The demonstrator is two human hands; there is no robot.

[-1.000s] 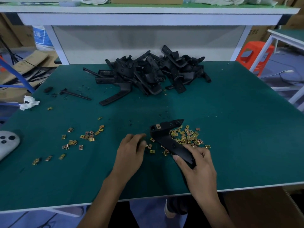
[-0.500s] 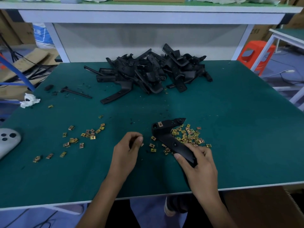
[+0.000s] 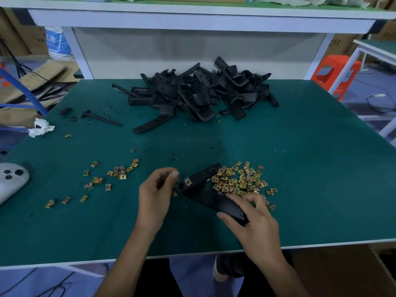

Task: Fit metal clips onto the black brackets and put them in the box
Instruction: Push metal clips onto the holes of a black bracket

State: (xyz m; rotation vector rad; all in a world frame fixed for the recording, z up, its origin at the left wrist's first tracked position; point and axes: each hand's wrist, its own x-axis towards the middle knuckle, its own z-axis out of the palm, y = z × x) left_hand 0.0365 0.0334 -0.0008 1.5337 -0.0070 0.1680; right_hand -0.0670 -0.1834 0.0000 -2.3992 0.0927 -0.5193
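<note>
My right hand (image 3: 255, 221) grips the near end of a black bracket (image 3: 203, 190). The bracket slants up to the left over the green table (image 3: 310, 168), and one gold clip (image 3: 188, 182) is fitted near its left corner. My left hand (image 3: 157, 190) hovers just left of that corner. Its thumb and fingertips are pinched together, apparently on a small metal clip that the fingers hide. A heap of gold clips (image 3: 240, 181) lies right behind the bracket. At the table's far middle sits a pile of black brackets (image 3: 199, 95). A cardboard box (image 3: 342, 273) stands below the table's near right edge.
More clips (image 3: 119, 174) are scattered at the near left. A grey controller (image 3: 10, 181) lies at the left edge, with a white crumpled tissue (image 3: 40, 127) and a black rod (image 3: 102, 120) further back. An orange stool (image 3: 334, 69) stands off the far right corner.
My left hand curled its fingers over the loose clips and lifted them pinched together. My right hand swung the bracket's clipped end left, toward the left hand.
</note>
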